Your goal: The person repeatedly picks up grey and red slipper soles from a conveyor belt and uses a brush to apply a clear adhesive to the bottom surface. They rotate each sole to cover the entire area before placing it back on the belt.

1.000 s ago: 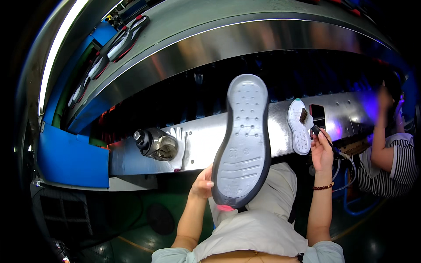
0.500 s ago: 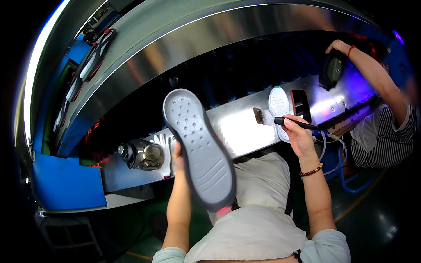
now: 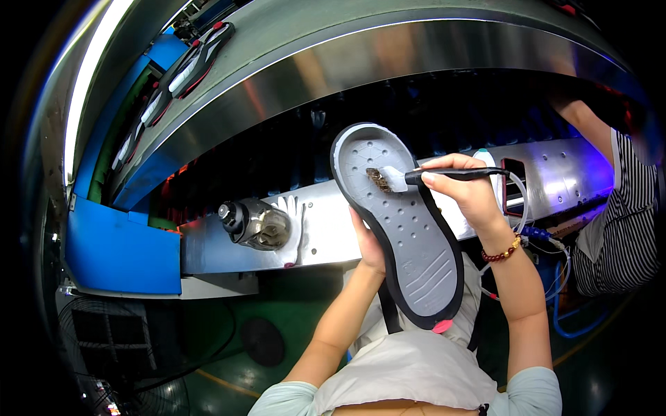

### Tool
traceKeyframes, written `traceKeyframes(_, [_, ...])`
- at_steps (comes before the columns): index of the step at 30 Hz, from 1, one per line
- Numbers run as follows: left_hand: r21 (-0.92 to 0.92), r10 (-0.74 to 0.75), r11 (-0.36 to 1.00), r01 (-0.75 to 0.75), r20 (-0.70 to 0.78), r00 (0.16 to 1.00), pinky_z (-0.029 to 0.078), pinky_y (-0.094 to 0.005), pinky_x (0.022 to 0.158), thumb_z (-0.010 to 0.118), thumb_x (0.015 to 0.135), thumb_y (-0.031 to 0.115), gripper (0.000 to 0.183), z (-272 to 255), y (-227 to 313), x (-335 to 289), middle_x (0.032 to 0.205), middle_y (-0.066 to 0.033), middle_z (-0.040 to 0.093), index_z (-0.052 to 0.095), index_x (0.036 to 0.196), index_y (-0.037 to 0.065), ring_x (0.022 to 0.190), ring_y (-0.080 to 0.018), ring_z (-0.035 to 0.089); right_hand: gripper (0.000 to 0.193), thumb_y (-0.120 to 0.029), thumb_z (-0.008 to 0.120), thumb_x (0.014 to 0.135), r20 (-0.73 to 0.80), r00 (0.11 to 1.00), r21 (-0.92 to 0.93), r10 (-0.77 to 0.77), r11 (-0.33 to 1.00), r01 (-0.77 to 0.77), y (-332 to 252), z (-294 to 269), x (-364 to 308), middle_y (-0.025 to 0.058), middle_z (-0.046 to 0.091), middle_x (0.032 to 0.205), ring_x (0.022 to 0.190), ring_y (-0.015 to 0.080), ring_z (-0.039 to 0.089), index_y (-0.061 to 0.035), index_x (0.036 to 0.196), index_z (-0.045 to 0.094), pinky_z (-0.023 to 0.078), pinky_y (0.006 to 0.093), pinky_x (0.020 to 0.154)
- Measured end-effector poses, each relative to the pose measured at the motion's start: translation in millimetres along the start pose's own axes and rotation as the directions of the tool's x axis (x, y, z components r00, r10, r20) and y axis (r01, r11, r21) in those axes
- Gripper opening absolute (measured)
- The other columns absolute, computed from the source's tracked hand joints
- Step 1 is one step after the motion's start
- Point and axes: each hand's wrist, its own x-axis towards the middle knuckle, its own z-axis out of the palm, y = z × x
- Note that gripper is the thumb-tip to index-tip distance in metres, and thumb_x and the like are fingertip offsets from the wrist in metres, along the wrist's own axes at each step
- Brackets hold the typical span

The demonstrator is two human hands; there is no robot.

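A shoe sole, grey inside with a black rim and a pink patch at its near end, is held up in front of me. My left hand grips its left edge, the fingers hidden behind it. In my right hand is a brush with a black handle, pale ferrule and dark bristles. A clear tube runs from the handle's end. The bristles lie over the sole's dimpled far part and appear to touch it. Partly behind my right hand, a white sole with a teal tip lies on the metal ledge.
Left on the ledge stand a dark translucent bottle and white gloves. A red-edged phone lies at right. Beyond, a curved conveyor carries several shoe soles. A co-worker in a striped top works at right.
The sole has moved right and turned slightly. The brush has come left from beside it to over its dimpled far part. My view has shifted, and the co-worker's hand has moved out of clear sight.
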Motion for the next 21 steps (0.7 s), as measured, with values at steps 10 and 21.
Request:
traceKeyframes(10, [0.161, -0.029, 0.985, 0.064, -0.214, 0.976, 0.028, -0.0347, 0.099, 0.012, 0.079, 0.068, 0.079, 15.6, -6.9, 6.7, 0.132, -0.0063, 0.033, 0.025, 0.132, 0.012, 0.120, -0.0210, 0.033, 0.016, -0.007, 0.066, 0.068, 0.042, 0.954, -0.346, -0.297, 0.891, 0.293, -4.7, 17.0, 8.4, 0.0071, 0.063, 0.073, 0.065, 0.0117, 0.059, -0.0011, 0.083, 0.064, 0.047, 0.0216, 0.059])
traceKeyframes(21, [0.142, 0.192, 0.977, -0.159, -0.262, 0.946, 0.035, -0.0347, 0.093, 0.020, 0.078, 0.070, 0.079, -9.2, 45.6, 7.2, 0.123, -0.0061, 0.043, 0.033, 0.129, 0.012, 0.109, -0.0220, 0.044, 0.014, -0.010, 0.066, 0.061, 0.461, 0.884, -0.512, -0.075, 0.791, 0.334, 10.1, 1.3, -73.7, 0.0084, 0.063, 0.077, 0.076, 0.0185, 0.059, -0.0053, 0.075, 0.064, 0.042, 0.0276, 0.074])
